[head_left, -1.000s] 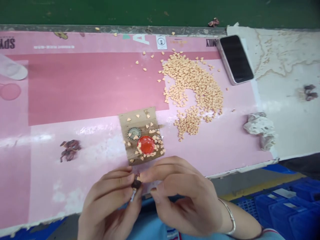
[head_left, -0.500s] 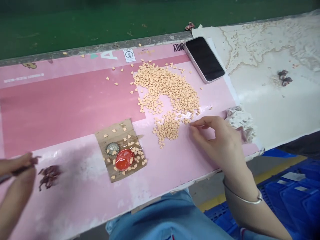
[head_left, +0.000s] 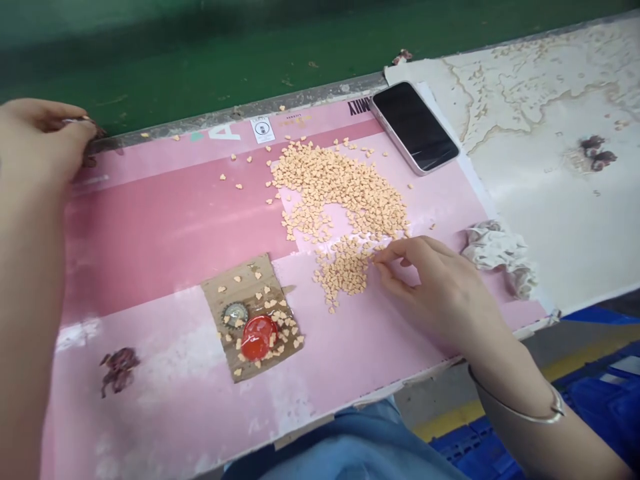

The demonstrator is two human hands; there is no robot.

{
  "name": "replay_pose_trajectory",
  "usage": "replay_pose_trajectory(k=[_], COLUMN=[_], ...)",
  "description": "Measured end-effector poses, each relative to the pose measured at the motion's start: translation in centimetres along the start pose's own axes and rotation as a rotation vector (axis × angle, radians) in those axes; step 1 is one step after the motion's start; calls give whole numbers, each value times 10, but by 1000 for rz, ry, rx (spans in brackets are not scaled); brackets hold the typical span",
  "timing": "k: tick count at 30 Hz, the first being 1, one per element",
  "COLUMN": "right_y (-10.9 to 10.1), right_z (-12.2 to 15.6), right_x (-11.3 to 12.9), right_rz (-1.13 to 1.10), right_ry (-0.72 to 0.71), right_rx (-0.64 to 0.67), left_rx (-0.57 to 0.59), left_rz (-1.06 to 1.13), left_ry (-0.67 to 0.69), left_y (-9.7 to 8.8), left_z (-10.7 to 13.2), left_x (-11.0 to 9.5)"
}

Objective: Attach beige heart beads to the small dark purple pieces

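right hand (head_left: 440,293) pinches at the beige pile (head_left: 345,193)'s near edge; most of it lies unpicked. left hand (head_left: 40,143) closed, probably on a small dark piece (head_left: 93,130), at the surface (head_left: 165,220)'s far edge.

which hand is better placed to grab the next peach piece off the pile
Right. The right hand has its fingertips at the edge of the pile of small peach-coloured plastic pieces; the left hand is far off at the back corner of the pink mat, pinching a dark brown piece.
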State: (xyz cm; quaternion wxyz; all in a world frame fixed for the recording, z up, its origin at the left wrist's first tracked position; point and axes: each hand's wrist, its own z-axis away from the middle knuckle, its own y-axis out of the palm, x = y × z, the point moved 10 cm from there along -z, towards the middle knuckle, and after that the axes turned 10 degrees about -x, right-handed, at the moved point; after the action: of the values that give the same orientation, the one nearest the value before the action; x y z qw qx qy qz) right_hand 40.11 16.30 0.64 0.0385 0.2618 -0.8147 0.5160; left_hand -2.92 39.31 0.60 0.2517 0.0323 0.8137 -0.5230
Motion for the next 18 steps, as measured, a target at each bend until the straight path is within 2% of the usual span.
replay_pose_trajectory(k=[2, 4, 7, 9, 11, 14, 16, 18], right_y=[1, 0, -1, -2, -3, -3, -1, -1], right_z=[0, 2, 6, 9, 11, 14, 14, 15], right_x=[5, 9, 11, 12, 15, 15, 14, 15], right_rz=[-14, -37, -52, -60, -78, -96, -99, -114], right_ry=[-42, -85, -128, -160, -189, -183, -168, -183], right_rx=[5, -1, -24, -34, -42, -32, -15, -22], left_rx=[39, 35, -21, -22, 18, 101, 150, 234], left_rz=[-55, -100, -140, -144, -109, -47, -52, -96], left_ry=[-36, -40, -43, -40, 1, 156, 254, 285], left_y=[5, 1, -17, -35, -57, -95, -116, -125], left_z=[-3, -2, 8, 27, 55, 114, 159, 203], left_x=[-3, -7, -10, -9, -6, 0, 12, 31])
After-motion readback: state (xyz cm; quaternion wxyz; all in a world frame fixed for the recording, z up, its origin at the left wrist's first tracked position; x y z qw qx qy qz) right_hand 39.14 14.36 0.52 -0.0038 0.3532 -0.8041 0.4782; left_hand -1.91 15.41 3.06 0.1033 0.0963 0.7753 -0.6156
